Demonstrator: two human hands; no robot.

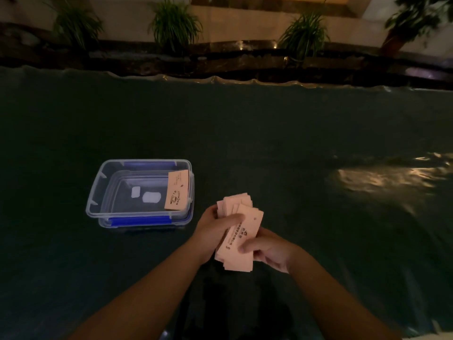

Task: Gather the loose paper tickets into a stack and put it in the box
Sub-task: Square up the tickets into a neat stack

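Both hands hold a loose, uneven stack of pink paper tickets [239, 231] above the dark table, to the right of the box. My left hand [214, 227] grips the stack's left side with the thumb across the top. My right hand [267, 249] pinches its near right corner. The clear plastic box [98, 192] with blue clips stands open at centre left. One pink ticket [177, 190] leans inside it against the right wall.
A dark green plastic sheet [269, 143] covers the table, wrinkled and shiny at the right. Beyond its far edge are a dark stone ledge and several potted plants [175, 23]. Two small white labels show through the box floor.
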